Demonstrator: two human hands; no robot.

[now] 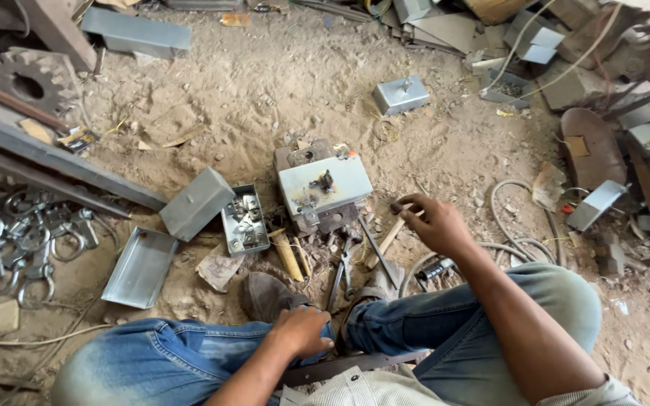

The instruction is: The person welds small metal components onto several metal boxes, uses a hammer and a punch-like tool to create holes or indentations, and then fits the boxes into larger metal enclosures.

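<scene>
Right hand [434, 223] nears wooden handle [390, 234] — pliers [342, 271], metal box [325, 186] beside.

My right hand [432, 222] rests its fingers on a wooden handle [387, 239], pale and worn matt. My left hand [301, 331] lies on my jeans [167, 361], faded blue denim with a soft, creased weave. The box [325, 188] in front of me is sheet metal, dull grey with a faint sheen and dusty. The open tray [140, 268] beside it is smoother, brighter metal. The ground [280, 83] is dry, gritty, crumbly dirt. The gear [31, 79] looks rusty, rough iron.
</scene>
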